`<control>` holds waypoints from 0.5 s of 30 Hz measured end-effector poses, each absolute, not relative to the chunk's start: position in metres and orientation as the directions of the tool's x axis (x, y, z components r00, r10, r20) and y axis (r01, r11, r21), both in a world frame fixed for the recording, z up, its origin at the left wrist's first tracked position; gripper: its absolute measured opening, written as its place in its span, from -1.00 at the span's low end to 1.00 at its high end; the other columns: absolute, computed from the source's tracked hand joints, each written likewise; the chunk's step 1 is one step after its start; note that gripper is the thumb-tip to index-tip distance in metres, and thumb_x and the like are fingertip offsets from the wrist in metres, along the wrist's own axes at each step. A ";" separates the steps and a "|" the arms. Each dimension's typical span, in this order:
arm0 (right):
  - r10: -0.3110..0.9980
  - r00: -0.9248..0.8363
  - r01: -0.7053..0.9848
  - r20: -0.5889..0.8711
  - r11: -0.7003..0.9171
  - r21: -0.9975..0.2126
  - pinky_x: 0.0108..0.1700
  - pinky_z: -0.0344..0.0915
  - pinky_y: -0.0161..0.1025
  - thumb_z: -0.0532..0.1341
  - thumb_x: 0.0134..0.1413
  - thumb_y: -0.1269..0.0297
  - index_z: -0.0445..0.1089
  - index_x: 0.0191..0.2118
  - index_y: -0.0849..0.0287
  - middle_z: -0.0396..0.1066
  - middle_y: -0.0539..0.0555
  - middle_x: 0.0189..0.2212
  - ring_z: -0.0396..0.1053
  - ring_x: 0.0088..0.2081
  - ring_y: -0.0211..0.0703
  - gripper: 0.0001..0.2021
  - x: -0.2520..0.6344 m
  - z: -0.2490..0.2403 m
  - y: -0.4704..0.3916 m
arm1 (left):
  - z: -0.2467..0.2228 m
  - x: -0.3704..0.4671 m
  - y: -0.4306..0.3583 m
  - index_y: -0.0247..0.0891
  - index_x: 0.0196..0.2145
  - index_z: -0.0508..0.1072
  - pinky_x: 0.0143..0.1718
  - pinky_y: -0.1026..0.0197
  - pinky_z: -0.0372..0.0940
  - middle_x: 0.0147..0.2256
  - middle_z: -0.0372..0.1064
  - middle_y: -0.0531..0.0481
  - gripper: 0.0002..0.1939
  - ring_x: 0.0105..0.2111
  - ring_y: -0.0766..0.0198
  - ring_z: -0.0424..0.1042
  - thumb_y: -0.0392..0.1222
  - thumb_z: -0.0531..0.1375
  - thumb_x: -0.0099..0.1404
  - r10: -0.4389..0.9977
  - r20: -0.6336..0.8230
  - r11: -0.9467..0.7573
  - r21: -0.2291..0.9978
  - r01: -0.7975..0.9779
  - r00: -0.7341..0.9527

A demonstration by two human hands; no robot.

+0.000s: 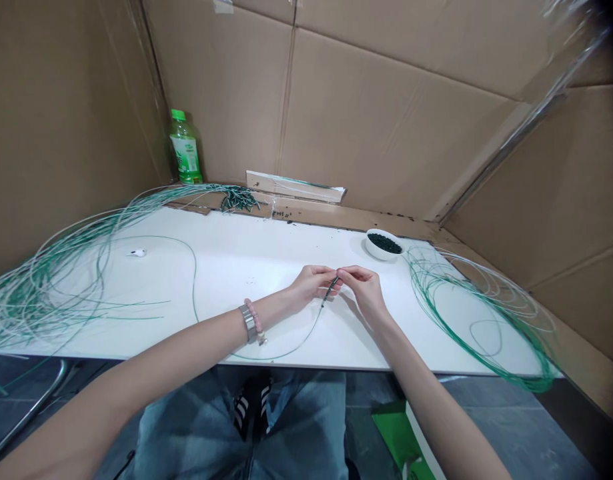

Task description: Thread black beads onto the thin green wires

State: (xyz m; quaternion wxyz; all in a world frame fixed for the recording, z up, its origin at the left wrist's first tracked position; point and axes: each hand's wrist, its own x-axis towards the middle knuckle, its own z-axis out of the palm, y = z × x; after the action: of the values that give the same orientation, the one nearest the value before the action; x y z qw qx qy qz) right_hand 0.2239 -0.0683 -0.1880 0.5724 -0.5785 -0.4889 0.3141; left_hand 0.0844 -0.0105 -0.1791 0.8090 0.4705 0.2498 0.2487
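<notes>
My left hand pinches a thin green wire near its upper end, over the middle of the table, toward the front. My right hand has thumb and forefinger pressed together at the tip of that wire, fingertips meeting the left's; too small to tell whether a loose bead sits between them. Short row of dark beads on the wire, slanting down from my fingers. Below them, bare wire curves to the table's front edge, passes under my left forearm, then loops up and back toward the left.

Pink bracelet and metal band on my left wrist. White bowl of dark beads beyond my right hand, near the back edge. Right of it, a loose coil of wire, partly over the front edge. Far left, a big tangle of wire, with a beaded clump at its back end. White earbud beside the tangle. Green-capped bottle back left, against cardboard walls.
</notes>
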 end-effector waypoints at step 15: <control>0.597 0.686 0.298 0.416 0.291 -0.909 -0.26 0.40 -0.25 0.18 0.18 0.26 0.37 -0.22 0.30 0.40 0.03 -0.30 0.39 -0.32 -0.29 -0.82 0.289 -0.139 -0.047 | -0.166 0.053 0.020 -0.37 -0.15 0.33 -0.39 0.14 0.31 -0.41 0.47 -0.20 -0.36 -0.50 0.19 0.43 0.29 0.17 0.09 0.222 -0.285 0.229 0.945 0.234 0.933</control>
State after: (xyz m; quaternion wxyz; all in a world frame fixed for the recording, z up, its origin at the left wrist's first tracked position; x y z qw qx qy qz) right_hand 0.2886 -0.0469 -0.1392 0.7070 -0.5858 -0.3819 0.1060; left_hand 0.0530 0.0196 -0.1663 0.7622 0.6208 0.1836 -0.0038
